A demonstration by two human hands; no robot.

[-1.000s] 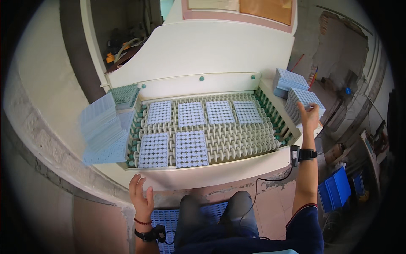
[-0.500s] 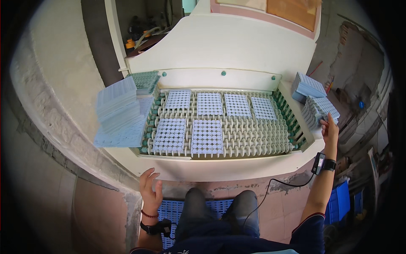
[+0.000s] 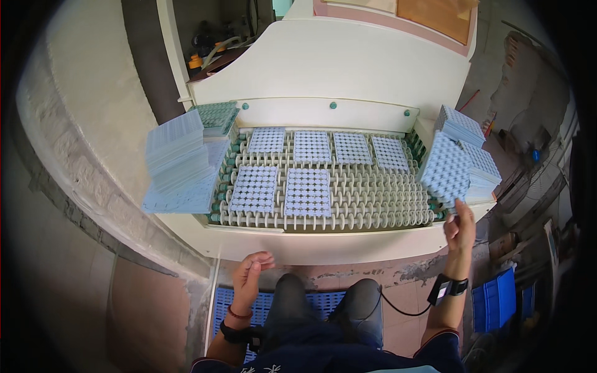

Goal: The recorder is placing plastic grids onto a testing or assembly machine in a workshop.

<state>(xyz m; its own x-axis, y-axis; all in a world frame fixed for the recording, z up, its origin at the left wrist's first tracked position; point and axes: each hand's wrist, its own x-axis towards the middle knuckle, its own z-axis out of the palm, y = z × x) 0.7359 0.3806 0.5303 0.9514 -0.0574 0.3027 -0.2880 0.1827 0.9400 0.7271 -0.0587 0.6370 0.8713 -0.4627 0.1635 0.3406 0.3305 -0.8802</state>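
Note:
My right hand (image 3: 460, 229) grips the lower corner of a light-blue panel (image 3: 448, 168) patterned with rows of small round discs, like a circuit board panel. This panel is tilted over the right end of a roller conveyor (image 3: 379, 199), in front of a stack of similar panels (image 3: 482, 166). Several more lie flat on the rollers: a row at the back and two nearer me, one of them a front panel (image 3: 308, 193). My left hand (image 3: 254, 273) is empty, fingers stretched out, in front of the machine's near edge.
Behind the rollers rises the machine's white cover (image 3: 336, 62). Leaning stacks of pale panels (image 3: 177, 149) stand at the left end, beside a green panel pile (image 3: 217, 118). Another panel stack (image 3: 461, 124) sits at the back right. A cable (image 3: 398, 309) runs from my right wrist.
My right hand has come left and toward me from the right stack, now with a panel in its grip. My left hand has shifted right. On the rollers, the panels have moved slightly away from me.

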